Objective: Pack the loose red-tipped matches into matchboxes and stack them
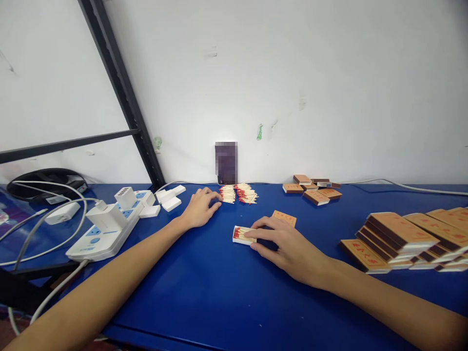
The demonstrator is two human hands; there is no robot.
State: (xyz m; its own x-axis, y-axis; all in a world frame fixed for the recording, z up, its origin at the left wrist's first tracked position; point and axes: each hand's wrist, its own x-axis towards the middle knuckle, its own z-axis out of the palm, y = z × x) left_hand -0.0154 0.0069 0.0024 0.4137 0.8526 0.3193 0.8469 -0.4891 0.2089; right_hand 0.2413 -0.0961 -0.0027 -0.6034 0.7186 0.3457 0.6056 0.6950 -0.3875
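Observation:
A white matchbox tray (238, 240) holds red-tipped matches. My right hand (281, 243) grips its right end, with the thumb at the near edge and a finger over the matches. Just behind that hand lies an orange matchbox cover (287, 217), partly hidden by it. My left hand (201, 208) rests farther back on the blue table, fingers outstretched and thumb apart. Its fingertips are at the left edge of one match pile (228, 194); whether they touch it, I cannot tell. Beside this is a second match pile (247, 193).
Stacked matchboxes (402, 234) stand at the right of the blue table (204, 292). Several loose matchboxes (310, 189) lie near the wall. A blurred dark panel (227, 163) leans behind the piles. On the left are a power strip (106, 239), white adapters (170, 197) and cables.

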